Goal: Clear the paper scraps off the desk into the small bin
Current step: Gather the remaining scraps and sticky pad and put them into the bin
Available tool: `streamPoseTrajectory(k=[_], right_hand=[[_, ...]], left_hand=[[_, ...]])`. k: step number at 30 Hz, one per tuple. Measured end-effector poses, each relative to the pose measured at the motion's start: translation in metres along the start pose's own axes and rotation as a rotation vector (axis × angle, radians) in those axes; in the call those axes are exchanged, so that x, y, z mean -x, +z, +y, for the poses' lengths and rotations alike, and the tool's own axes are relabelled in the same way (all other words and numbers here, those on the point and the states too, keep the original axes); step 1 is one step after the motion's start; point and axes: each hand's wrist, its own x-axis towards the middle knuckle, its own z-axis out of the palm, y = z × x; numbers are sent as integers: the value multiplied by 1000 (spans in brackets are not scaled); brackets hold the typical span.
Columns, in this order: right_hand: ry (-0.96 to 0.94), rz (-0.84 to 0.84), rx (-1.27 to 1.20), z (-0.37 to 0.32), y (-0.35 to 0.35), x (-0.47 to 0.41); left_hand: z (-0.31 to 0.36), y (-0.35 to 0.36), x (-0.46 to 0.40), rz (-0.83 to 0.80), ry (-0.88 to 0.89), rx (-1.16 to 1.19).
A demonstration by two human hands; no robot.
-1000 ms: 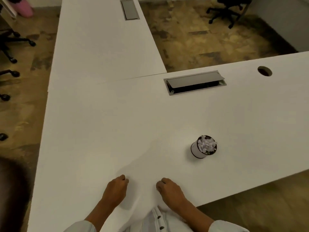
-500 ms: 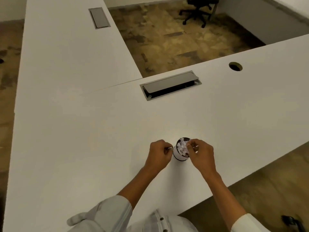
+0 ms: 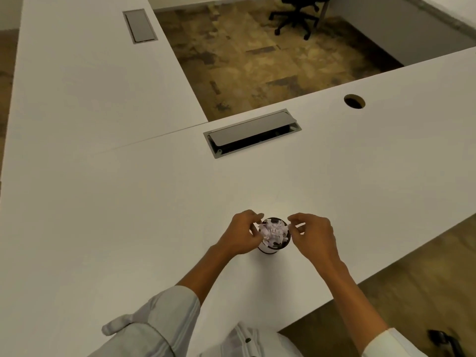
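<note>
Broadly, a white L-shaped desk (image 3: 108,202) fills most of the view, its two tops meeting at a thin seam, with mottled brown floor (image 3: 257,60) showing in the corner beyond. A black office chair (image 3: 296,14) stands on that floor, well apart from everything on the desk. Set into the near top is a grey cable hatch (image 3: 253,132) with its flap lifted over a dark slot; a second, closed hatch (image 3: 140,25) lies far off on the other top. A round cable hole (image 3: 354,101) sits to the right of the open hatch.

Nothing lies between these fittings and the small bin (image 3: 270,247), which stands upright on the desk near the front edge, between the two hands. Crumpled paper scraps (image 3: 273,231) are heaped in it up to the rim.

Light rolled sleeves (image 3: 164,315) frame the forearms reaching in. The left hand (image 3: 243,234) covers the bin's left side, fingers curled together at the rim against the scraps. The right hand (image 3: 313,234) hovers just beside the right rim, thumb and fingertips drawn close in a pinch; whether they hold a scrap I cannot tell.
</note>
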Motion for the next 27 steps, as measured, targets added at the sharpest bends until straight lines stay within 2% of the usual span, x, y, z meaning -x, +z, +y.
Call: streamPoseTrajectory(k=[3, 7, 11, 13, 15, 18, 20, 23, 27], right_hand=[[-36, 11, -26, -7, -11, -8], [-49, -2, -19, -19, -15, -17], [-54, -8, -29, -23, -16, -14], [-52, -12, -35, -22, -17, -11], [-50, 0, -40, -19, -19, -8], [-37, 19, -56, -14, -21, -3], [-30, 31, -63, -12, -19, 2], [-28, 21, -70, -10, -12, 13], [-36, -1, -76, -3, -2, 24]], left_hand=[[-5, -6, 4, -42, 19, 50], [-3, -4, 5, -106, -97, 231], [-1, -3, 7, -146, -135, 378], [-3, -11, 7, -82, -168, 487], [-8, -24, 9, 81, -218, 585], [-30, -47, 16, 315, -329, 524], [-49, -56, 24, 363, -402, 419], [-67, -52, 34, 306, -461, 318], [-67, -28, 35, 118, -499, 296]])
